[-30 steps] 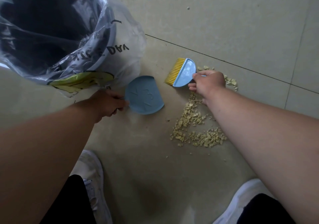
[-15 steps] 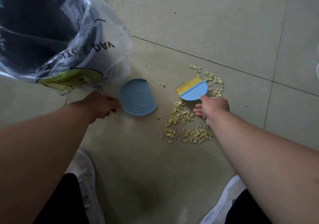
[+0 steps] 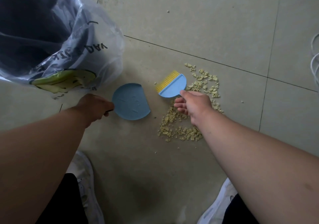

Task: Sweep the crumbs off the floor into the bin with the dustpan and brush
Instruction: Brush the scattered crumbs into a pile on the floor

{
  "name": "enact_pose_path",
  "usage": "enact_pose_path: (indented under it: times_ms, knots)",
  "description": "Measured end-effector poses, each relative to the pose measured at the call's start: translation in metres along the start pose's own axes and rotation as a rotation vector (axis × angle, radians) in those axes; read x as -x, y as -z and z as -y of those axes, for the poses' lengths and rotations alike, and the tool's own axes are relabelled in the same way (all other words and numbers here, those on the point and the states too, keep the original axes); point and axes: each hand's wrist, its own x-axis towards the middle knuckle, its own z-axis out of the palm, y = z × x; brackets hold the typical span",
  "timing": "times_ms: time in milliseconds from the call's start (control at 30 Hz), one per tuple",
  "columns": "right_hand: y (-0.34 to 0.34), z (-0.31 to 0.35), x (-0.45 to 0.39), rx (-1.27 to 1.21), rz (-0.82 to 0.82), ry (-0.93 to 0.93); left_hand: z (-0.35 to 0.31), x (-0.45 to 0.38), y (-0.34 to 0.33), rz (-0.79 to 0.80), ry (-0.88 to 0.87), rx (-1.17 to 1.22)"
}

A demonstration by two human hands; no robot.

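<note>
Brush (image 3: 172, 85) gripped by right hand (image 3: 194, 105) fingers, crumbs (image 3: 181, 130) beneath, dustpan (image 3: 131, 101) alongside

Taking the dustpan (image 3: 131, 101) as landmark: a strip of bare floor (image 3: 198, 25) lies between its open straight edge and the crumbs (image 3: 183, 130), and only the brush (image 3: 172, 86) stands over the far end of this strip, held by the right hand (image 3: 193, 105). To the far left of the dustpan the bin (image 3: 51, 34) with its loose plastic liner (image 3: 107, 39) blocks the way (the liner bulges out almost to the dustpan's rim). The left hand (image 3: 93, 107) closes the dustpan's handle side. Nearer the person than the dustpan, the floor is open between two white shoes (image 3: 86, 180). Far right of the dustpan, a white cable (image 3: 315, 65) lies at the frame edge.
</note>
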Motion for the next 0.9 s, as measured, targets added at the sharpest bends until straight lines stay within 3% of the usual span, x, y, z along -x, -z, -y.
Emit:
enact_pose_path:
  times_ms: [200,367,900]
  knots:
    - [-0.048,0.002,-0.008,0.11,0.068,0.034,0.004,-0.004,0.01,-0.023,0.029,0.02]
    - [-0.057,0.002,-0.01,0.166,0.031,0.026,0.002,-0.005,0.014,-0.012,0.024,0.061]
    - [0.063,-0.009,-0.022,0.243,-0.158,-0.017,-0.009,-0.001,-0.001,0.084,-0.018,-0.003]
